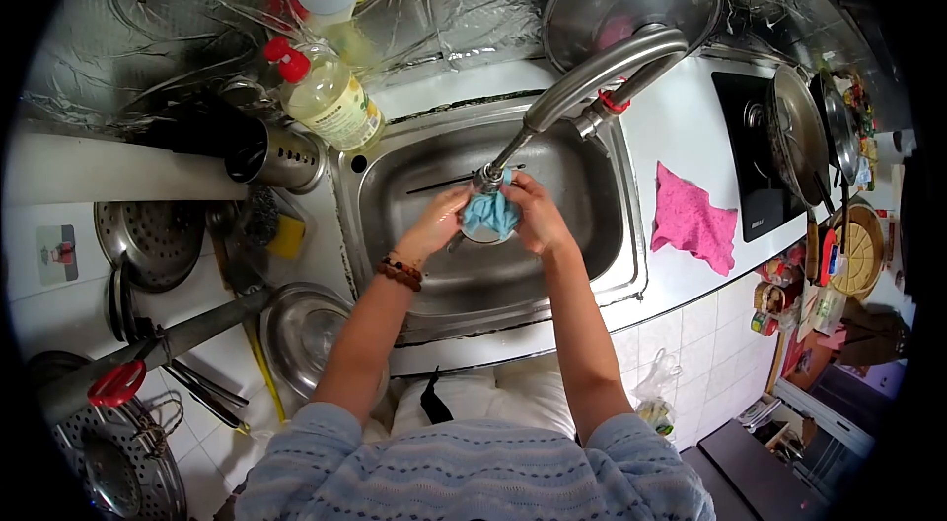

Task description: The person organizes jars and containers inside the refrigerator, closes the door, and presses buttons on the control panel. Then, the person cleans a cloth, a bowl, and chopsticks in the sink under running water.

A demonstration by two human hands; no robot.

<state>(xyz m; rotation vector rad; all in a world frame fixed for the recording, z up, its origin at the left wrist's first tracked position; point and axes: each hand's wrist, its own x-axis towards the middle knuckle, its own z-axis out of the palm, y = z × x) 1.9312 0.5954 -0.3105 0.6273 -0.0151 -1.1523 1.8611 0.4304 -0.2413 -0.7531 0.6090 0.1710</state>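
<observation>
My left hand [441, 223] and my right hand [536, 213] both grip a crumpled light blue cloth [491, 214] over the metal sink [586, 225]. The spout of the curved faucet [604, 77] ends right above the cloth, between my hands. Thin dark sticks, perhaps chopsticks [431, 188], lie in the basin behind my left hand. Below the cloth a pale rounded edge shows, mostly hidden; I cannot make out what it belongs to.
A pink cloth [694, 218] lies on the counter to the right, beside a black stove [758, 156] with a pan [797, 131]. A soap bottle [335, 102] stands at the sink's back left corner. A large metal bowl [633, 0] leans against the foil-covered wall.
</observation>
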